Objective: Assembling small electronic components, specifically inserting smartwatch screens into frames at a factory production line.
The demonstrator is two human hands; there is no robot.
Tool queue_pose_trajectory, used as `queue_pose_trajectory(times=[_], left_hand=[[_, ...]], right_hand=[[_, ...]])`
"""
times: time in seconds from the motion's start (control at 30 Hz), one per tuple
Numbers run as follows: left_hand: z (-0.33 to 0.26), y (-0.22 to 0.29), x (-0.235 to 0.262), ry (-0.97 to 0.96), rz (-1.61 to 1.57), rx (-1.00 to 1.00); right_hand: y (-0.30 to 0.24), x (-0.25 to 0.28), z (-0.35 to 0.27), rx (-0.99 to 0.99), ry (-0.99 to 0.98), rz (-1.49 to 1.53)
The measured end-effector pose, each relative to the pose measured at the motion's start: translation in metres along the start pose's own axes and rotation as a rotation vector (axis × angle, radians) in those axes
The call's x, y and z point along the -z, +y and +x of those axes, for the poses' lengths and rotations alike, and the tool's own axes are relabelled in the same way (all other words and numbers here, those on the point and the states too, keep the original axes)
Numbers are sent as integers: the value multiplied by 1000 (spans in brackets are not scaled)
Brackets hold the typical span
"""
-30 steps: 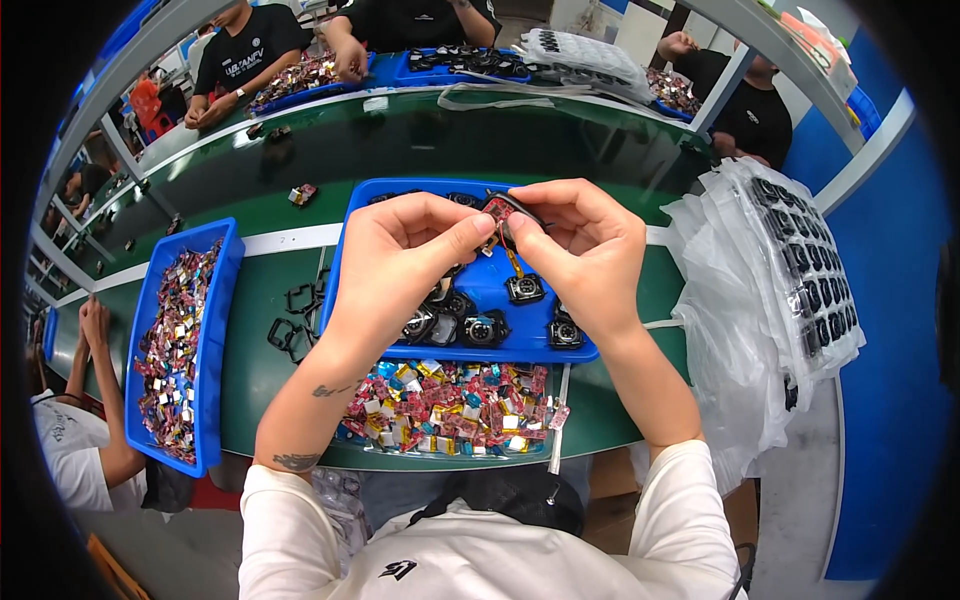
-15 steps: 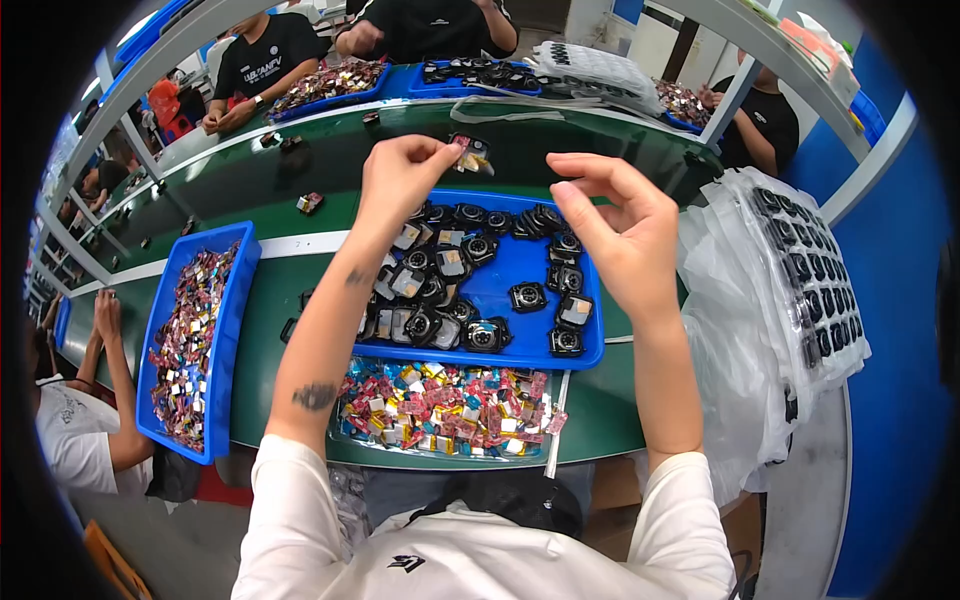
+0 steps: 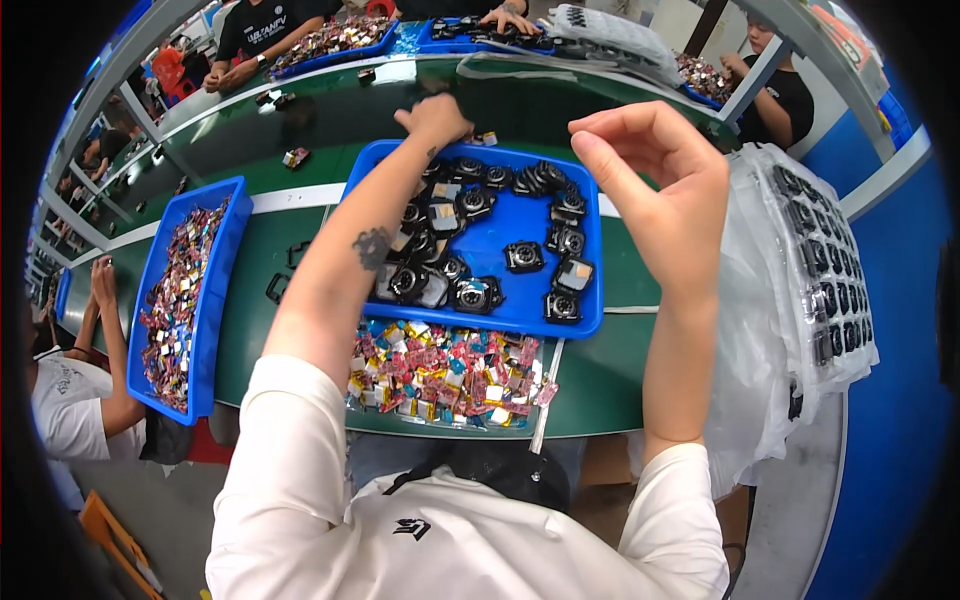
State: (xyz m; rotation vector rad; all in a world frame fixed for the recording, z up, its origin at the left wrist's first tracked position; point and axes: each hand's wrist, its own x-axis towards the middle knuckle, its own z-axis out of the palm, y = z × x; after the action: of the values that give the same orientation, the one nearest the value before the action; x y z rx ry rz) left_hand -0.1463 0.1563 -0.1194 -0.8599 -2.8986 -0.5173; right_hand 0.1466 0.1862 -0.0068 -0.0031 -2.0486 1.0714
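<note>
My left hand (image 3: 437,118) is low over the green belt, just past the far rim of a blue tray (image 3: 490,322). Its thumb sticks out to the left, away from the fingers, which are partly hidden. Beside the fingers lies a small pinkish electronic piece (image 3: 485,138). In the air above the tray's right side, my right hand (image 3: 665,185) has thumb and index tips together, with nothing visible between them. Black watch cases (image 3: 477,294) crowd the tray's left side and line its right. Small pink circuit boards with batteries (image 3: 450,375) are heaped in a clear tray nearest me.
A long blue bin (image 3: 212,385) of similar small parts is at left. Stacked white plastic trays (image 3: 830,260) with black watch cases stand at right. The green belt (image 3: 340,110) carries scattered pieces. Co-workers sit across it and at left; metal frame bars (image 3: 885,175) rise on both sides.
My left hand has gone from holding a small electronic piece in the air to the belt, where the piece now lies. My right hand has moved right, its thumb and index closing together.
</note>
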Motion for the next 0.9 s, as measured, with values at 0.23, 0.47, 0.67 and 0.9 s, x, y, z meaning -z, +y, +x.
queue_pose_trajectory(times=[0.23,0.47,0.67,0.9], left_hand=[[-146,1,65,-138,-531,-652],[-261,-52,84,-243,-343,-750],[-265,-72,79,-179,-528,-683],[-261,-60,98,-279,-1068,-262]], right_hand=[[12,-4,-4,103,-40,38],[12,-17,-6,121,-203,-126],[11,-30,-13,124,-319,-96],[-2,-38,-21,186,-635,-112]])
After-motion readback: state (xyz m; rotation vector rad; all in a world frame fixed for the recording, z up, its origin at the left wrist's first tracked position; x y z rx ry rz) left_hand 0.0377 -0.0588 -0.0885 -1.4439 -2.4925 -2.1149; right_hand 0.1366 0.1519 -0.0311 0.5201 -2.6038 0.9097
